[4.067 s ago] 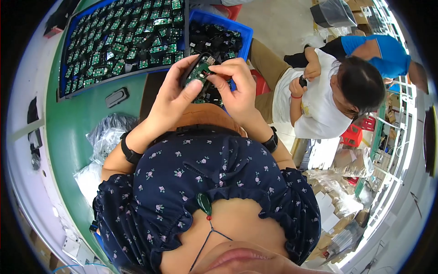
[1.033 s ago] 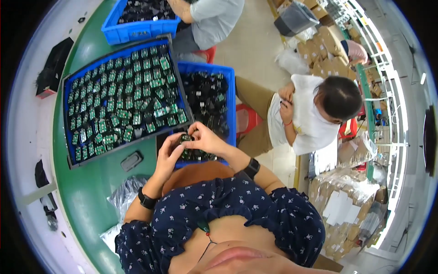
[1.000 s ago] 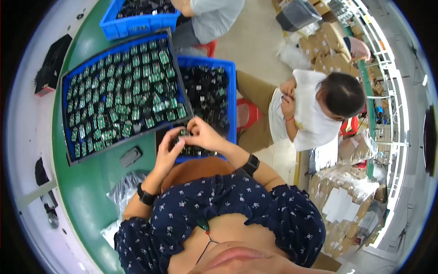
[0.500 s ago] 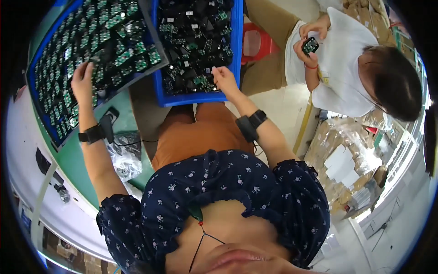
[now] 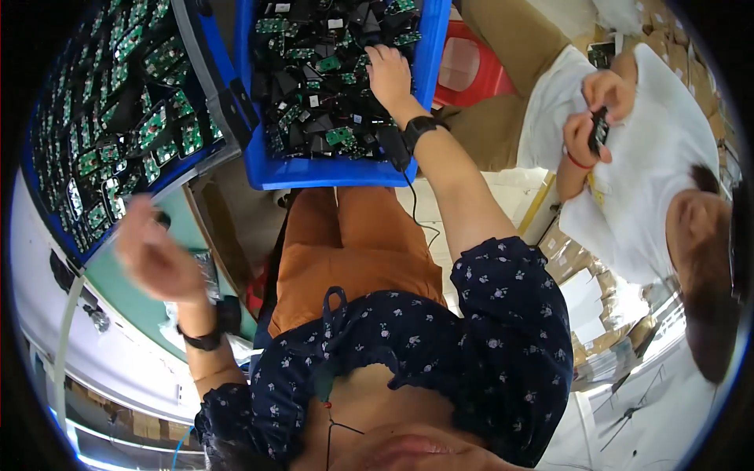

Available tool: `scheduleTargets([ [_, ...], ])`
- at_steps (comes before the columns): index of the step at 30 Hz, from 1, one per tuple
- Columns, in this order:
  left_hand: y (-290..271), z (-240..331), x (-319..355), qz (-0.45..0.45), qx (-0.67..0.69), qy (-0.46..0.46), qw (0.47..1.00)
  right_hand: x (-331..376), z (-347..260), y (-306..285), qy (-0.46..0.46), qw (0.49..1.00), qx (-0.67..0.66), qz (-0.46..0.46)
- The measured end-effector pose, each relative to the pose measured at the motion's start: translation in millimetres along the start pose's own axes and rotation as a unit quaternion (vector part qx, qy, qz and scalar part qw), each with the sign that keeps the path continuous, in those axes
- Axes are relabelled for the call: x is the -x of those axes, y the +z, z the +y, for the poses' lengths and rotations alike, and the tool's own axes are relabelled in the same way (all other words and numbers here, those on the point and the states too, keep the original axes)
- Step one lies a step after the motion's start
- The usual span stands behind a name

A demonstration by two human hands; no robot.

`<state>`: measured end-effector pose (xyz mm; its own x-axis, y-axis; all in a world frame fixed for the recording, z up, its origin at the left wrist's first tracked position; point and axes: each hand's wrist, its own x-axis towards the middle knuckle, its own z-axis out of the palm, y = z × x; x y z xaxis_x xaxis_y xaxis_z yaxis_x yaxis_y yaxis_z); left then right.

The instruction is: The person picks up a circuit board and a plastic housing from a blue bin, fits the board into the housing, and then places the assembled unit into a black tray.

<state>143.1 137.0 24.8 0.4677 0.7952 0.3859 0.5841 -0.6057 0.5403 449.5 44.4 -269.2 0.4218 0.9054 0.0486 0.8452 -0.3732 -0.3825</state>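
Observation:
Over the blue bin, my right hand reaches in with its fingers bent together at a black plastic housing; the fingertips are partly hidden. Black housings and green circuit boards lie heaped in this bin. My left hand is raised near the close edge of the blue-lined tray, apart from the boards. Motion smears its fingers, and I see nothing clearly held in it. Rows of green circuit boards in black housings fill that tray.
A green tabletop with a clear plastic bag lies under my left arm. At the right a seated co-worker holds a small black part in both hands. A red stool stands beyond the bin. A cable hangs from my right wristband.
My left hand has drawn back from the tray toward me. My right hand has gone further into the bin, to a black housing. The view has shifted, and the co-worker's hands have turned their part.

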Motion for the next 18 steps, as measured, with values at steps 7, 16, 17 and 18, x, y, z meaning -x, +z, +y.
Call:
scheduleTargets([
  [7, 136.6, 22.4, 95.5, -0.302, 0.261, -0.287, 0.871, -29.3, 12.2, 29.0, -0.200, 0.954, 0.147, -0.168],
  [16, 323.5, -24.0, 122.1, -0.189, 0.296, -0.387, 0.853, 20.6, 16.5, -0.6, -0.138, 0.978, -0.025, -0.157],
  [17, 332.8, -21.4, 113.1, -0.149, 0.340, -0.402, 0.837, 28.2, 14.7, -3.4, -0.083, 0.983, -0.092, -0.136],
  [18, 337.2, -25.7, 102.8, -0.208, 0.378, -0.417, 0.800, 35.1, 11.1, -5.3, -0.028, 0.980, -0.160, -0.113],
])
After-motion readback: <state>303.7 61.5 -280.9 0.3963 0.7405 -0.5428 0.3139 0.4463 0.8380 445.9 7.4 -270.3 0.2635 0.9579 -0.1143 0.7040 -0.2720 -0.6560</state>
